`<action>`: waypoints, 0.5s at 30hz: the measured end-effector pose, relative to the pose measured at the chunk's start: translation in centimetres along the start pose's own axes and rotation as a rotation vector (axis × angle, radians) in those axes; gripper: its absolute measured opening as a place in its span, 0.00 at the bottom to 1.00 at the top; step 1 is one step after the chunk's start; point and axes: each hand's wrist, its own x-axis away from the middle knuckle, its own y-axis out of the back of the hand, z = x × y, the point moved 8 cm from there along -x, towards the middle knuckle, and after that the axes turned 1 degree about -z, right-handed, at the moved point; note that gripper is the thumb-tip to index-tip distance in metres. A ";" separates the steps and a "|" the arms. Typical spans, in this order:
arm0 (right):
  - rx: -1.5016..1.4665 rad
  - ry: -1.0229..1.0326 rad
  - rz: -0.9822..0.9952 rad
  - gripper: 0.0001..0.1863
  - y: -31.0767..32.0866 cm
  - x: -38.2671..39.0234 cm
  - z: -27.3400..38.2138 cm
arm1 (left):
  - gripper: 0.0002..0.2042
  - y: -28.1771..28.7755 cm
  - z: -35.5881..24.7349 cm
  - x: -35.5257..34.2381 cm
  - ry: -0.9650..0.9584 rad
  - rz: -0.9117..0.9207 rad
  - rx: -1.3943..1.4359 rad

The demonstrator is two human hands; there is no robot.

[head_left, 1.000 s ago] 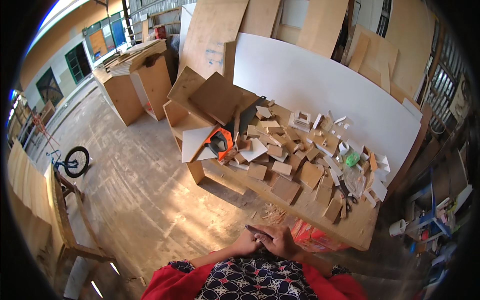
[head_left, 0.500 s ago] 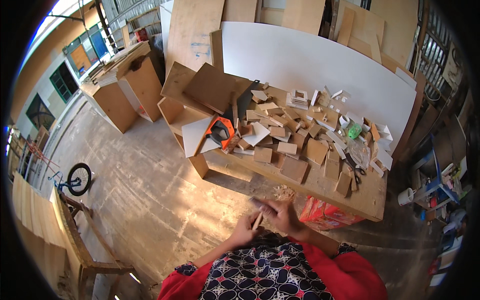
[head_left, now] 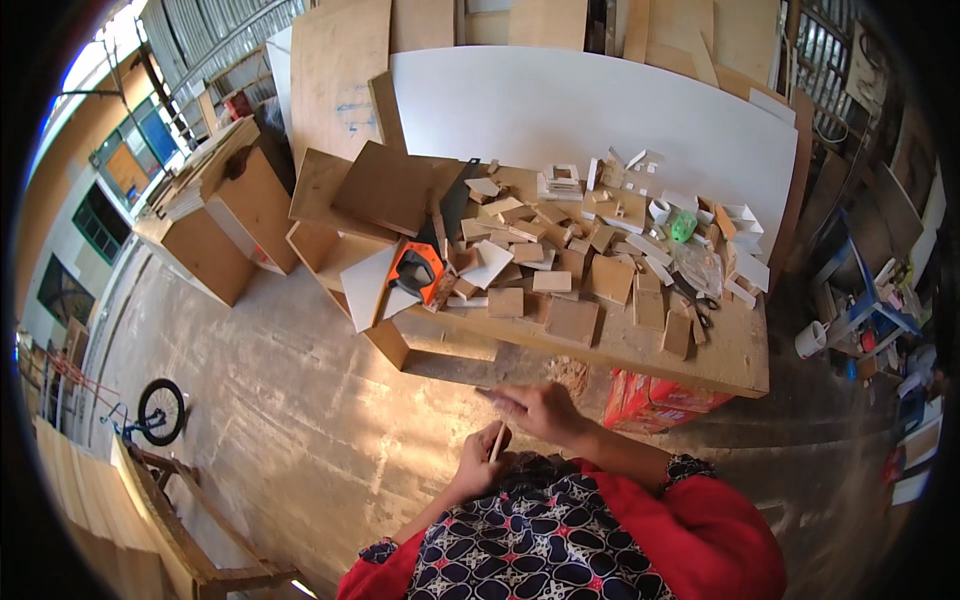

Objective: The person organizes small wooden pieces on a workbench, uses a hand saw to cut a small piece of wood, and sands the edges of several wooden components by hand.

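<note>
- blue scribbles (head_left: 353, 107) on the plywood board (head_left: 335, 60), upper left: couldn't make them out
- red box (head_left: 650, 398), lower right: markings were too blurry to read

The left hand (head_left: 478, 464) curls its fingers (head_left: 488, 436) in a grip, left forearm (head_left: 427, 514) slanting up and inward; the right hand (head_left: 548, 413) grips slightly farther forward, apart from it, right forearm (head_left: 630, 457) angled leftward

Bench (head_left: 742, 345): brown wood, mostly covered
Middle: loose heap of wooden offcuts (head_left: 572, 320), some overlapping
Left end: orange-handled saw (head_left: 429, 292) beside the heap
Back: small stack of white frames (head_left: 560, 183)
Right end: dark scissors (head_left: 689, 289), crumpled clear plastic (head_left: 703, 266), green bundle (head_left: 684, 226), white pieces (head_left: 744, 222)
</note>
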 end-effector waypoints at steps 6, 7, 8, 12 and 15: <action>-0.201 0.238 -0.018 0.16 1.4 1.3 4.9 | 0.10 0.3 1.0 -0.1 -0.041 -0.078 0.077; -0.188 0.239 -0.023 0.17 1.0 1.4 4.6 | 0.09 0.4 0.5 0.4 -0.105 -0.117 0.088; -0.056 0.152 -0.036 0.16 0.3 1.0 2.5 | 0.09 0.3 0.1 0.6 -0.094 -0.060 0.043; -0.040 0.034 -0.128 0.14 2.7 -0.7 1.6 | 0.10 0.4 -2.1 -0.7 -0.019 0.024 0.086; -0.111 0.292 -0.032 0.15 1.7 0.8 6.6 | 0.07 0.2 -0.3 0.0 0.038 0.016 0.176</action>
